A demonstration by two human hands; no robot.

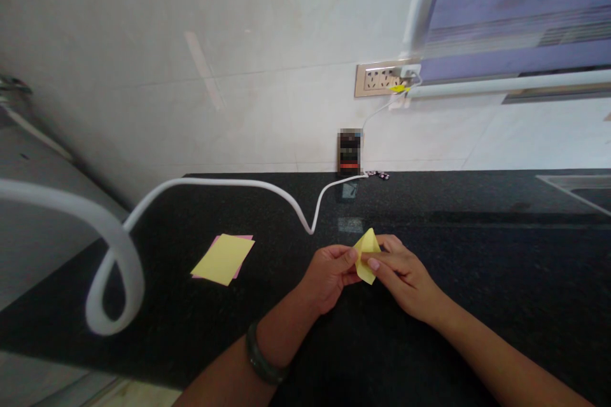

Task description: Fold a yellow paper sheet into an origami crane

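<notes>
A small folded piece of yellow paper (368,243) is held up between both hands above the dark countertop. My left hand (330,273) pinches its left edge, thumb on top. On the other side, my right hand (405,276) grips the paper with thumb and fingers, the index finger reaching into its middle. The folded paper comes to a point at the top and another at the bottom. Farther left, flat yellow paper (223,259) lies over pink paper (247,238), which shows at the edges. A dark bangle sits on my left wrist.
A thick white cable (229,183) loops across the left side and runs over the countertop (167,324). Against the tiled wall leans a phone-like device (350,152), blurred out, below a wall socket (379,79) with a plugged-in charger. A recessed frame (573,187) is at far right.
</notes>
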